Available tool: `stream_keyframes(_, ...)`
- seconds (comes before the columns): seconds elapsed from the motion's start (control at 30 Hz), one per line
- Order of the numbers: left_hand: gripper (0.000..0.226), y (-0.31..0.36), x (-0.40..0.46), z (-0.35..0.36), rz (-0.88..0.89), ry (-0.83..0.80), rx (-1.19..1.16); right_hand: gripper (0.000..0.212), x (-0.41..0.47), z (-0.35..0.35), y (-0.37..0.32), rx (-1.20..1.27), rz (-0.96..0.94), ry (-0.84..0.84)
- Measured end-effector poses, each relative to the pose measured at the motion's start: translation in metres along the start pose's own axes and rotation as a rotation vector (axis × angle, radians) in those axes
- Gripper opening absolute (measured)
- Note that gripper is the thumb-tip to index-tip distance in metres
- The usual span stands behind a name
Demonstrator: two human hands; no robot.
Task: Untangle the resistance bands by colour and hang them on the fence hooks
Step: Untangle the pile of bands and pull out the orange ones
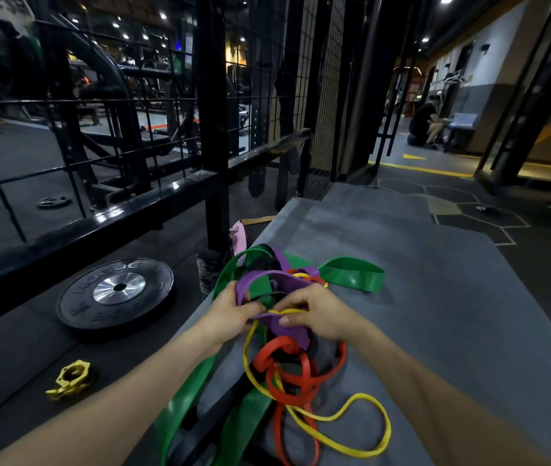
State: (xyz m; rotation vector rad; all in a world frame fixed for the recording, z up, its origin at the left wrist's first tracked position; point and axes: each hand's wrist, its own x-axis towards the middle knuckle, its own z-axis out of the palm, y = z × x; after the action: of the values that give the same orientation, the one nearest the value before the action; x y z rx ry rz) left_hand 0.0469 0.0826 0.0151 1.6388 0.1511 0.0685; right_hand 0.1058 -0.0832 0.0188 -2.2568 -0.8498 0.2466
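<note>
A knot of resistance bands lies on a grey mat (435,297): a wide green band (351,272), a purple band (267,279), a red band (301,371) and a thin yellow band (361,422). My left hand (230,314) grips the purple band at the left of the knot. My right hand (314,314) pinches the purple band where the yellow one crosses it. The black wire fence (213,129) stands behind and to the left; its hooks cannot be made out.
A black weight plate (116,294) lies on the floor at the left, with a yellow barbell collar (71,378) nearer me. A pink item (240,235) sits by the fence post. A person (425,124) crouches far off at the right.
</note>
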Motion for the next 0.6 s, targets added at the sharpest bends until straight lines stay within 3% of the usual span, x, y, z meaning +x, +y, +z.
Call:
stream_keyframes(0.13,0.031,0.0,-0.007,-0.003,-0.021,-0.054,-0.054,0.025,-0.005,0.004,-0.004,0.191,0.06,-0.001)
stream_keyframes(0.3,0.025,0.005,-0.007,-0.001,0.012,-0.109,-0.058,0.007,-0.007,0.003,-0.014,0.246,0.078,-0.041)
stream_keyframes(0.4,0.022,0.01,-0.003,0.002,-0.002,-0.056,0.007,0.025,-0.012,0.003,-0.02,0.505,0.09,0.105)
stream_keyframes(0.6,0.029,0.025,0.012,-0.004,-0.101,-0.025,-0.023,0.027,-0.02,-0.041,-0.019,0.985,0.122,0.57)
